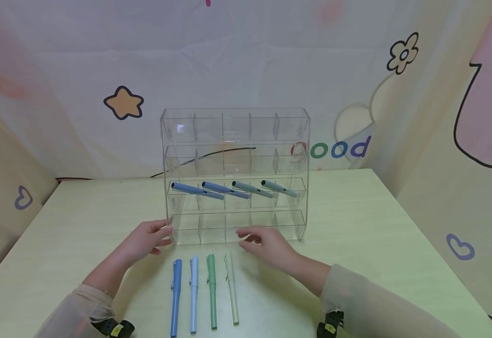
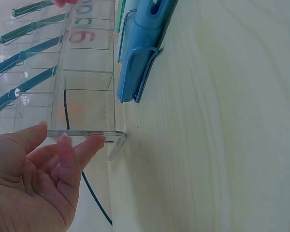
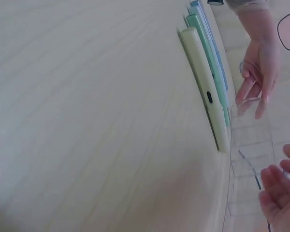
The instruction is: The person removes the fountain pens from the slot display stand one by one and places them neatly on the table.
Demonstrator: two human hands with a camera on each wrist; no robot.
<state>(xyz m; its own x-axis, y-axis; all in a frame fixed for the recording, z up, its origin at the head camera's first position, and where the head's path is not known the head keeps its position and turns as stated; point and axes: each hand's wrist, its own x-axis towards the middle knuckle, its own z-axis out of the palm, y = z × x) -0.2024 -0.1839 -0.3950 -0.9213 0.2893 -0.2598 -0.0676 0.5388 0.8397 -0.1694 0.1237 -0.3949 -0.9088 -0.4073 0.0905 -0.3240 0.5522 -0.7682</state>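
Note:
A clear acrylic pen rack (image 1: pixel 237 220) with several tiers stands on the table. Two blue pens (image 1: pixel 197 190) and two grey-green pens (image 1: pixel 252 189) lie slanted along one of its lower tiers. My left hand (image 1: pixel 146 239) touches the rack's left side panel near the bottom, fingertips at its edge (image 2: pixel 87 133). In front of the rack's lowest tier my right hand (image 1: pixel 267 244) hovers with loosely bent fingers, holding nothing. Between my forearms lie a dark blue pen (image 1: pixel 176 298), a light blue pen (image 1: pixel 193 293), a green pen (image 1: pixel 212 291) and a pale green pen (image 3: pixel 203 82), side by side.
The pale wooden table (image 1: pixel 364 225) extends to both sides of the rack. Behind it hangs a printed cloth (image 1: pixel 237 70) with a star, a flower and letters. More cloth (image 1: pixel 448 197) closes off the sides.

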